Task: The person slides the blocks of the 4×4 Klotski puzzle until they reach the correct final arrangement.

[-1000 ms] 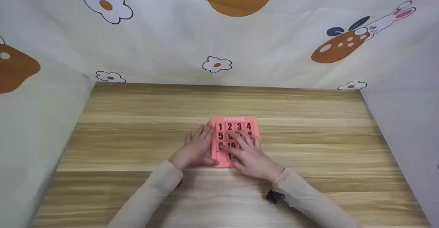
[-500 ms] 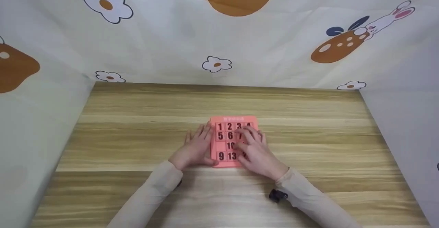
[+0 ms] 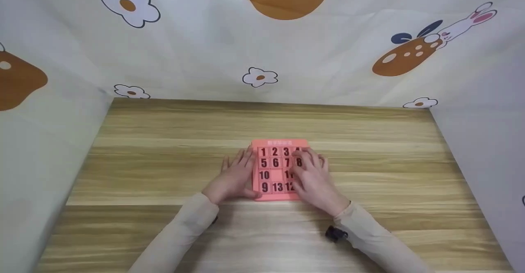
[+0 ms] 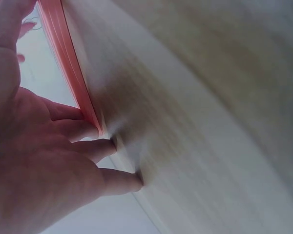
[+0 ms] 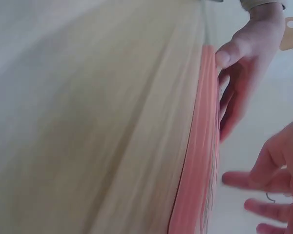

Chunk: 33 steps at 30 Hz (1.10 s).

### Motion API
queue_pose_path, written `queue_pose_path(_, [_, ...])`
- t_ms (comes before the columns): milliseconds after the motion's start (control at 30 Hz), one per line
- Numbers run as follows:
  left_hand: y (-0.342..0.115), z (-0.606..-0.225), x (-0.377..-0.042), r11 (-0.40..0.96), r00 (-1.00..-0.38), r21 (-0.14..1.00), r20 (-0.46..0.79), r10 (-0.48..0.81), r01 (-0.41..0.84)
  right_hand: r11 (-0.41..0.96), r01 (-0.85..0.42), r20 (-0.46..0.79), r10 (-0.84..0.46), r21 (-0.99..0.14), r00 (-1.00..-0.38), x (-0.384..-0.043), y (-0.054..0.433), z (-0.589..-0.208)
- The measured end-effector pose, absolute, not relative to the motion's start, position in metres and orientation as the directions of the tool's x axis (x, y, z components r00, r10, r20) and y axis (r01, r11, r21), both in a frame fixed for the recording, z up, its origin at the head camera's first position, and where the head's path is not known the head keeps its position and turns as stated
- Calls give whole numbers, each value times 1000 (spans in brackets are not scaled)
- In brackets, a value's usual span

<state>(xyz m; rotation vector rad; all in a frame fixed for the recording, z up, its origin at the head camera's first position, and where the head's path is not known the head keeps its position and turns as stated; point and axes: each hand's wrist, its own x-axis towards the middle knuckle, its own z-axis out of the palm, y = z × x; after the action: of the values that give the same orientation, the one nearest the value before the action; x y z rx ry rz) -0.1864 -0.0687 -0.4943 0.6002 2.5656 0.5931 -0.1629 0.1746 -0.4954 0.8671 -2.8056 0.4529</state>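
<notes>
A pink sliding number puzzle (image 3: 270, 142) lies flat on the table. Its gap sits in the third row, second column, between the 10 tile (image 3: 264, 175) and the 11 tile (image 3: 288, 174). Below are the 9 tile (image 3: 265, 187), the 13 tile (image 3: 277, 187) and the 12 tile (image 3: 289, 186). Along the left edge rests my left hand (image 3: 234, 178), fingers extended, thumb at the near left corner. My right hand (image 3: 319, 182) is over the right columns, covering some tiles; in the right wrist view its loosely bent fingers (image 5: 239, 180) appear off the puzzle's surface.
Wood-grain tabletop (image 3: 172, 141) surrounds the puzzle. A patterned cloth (image 3: 197, 51) with flowers and a rabbit rises behind it and at both sides. A black wrist camera (image 3: 336, 234) hangs below the right sleeve.
The 9 tile slid down to the bottom left corner, then the 10 tile slid left into the first column. My right hand shifted rightward; the left hand stayed put.
</notes>
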Motion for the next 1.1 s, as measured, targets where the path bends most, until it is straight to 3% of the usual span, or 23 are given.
queue_pose_path(333, [-69, -496, -188, 817, -807, 487, -320, 495, 308, 674, -638, 93, -657, -373, -748, -161, 181, -497])
queue_pose_path(533, [-69, -496, -188, 821, -809, 473, -316, 496, 320, 663, -653, 147, -651, -366, -744, -163, 185, -495])
queue_pose_path(833, [-69, -496, -187, 811, -807, 487, -305, 506, 325, 742, -584, 223, -540, -329, -812, -161, 195, -497])
queue_pose_path(1100, [-69, -496, -188, 809, -807, 485, -297, 510, 333, 669, -646, 152, -641, -367, -752, -163, 192, -497])
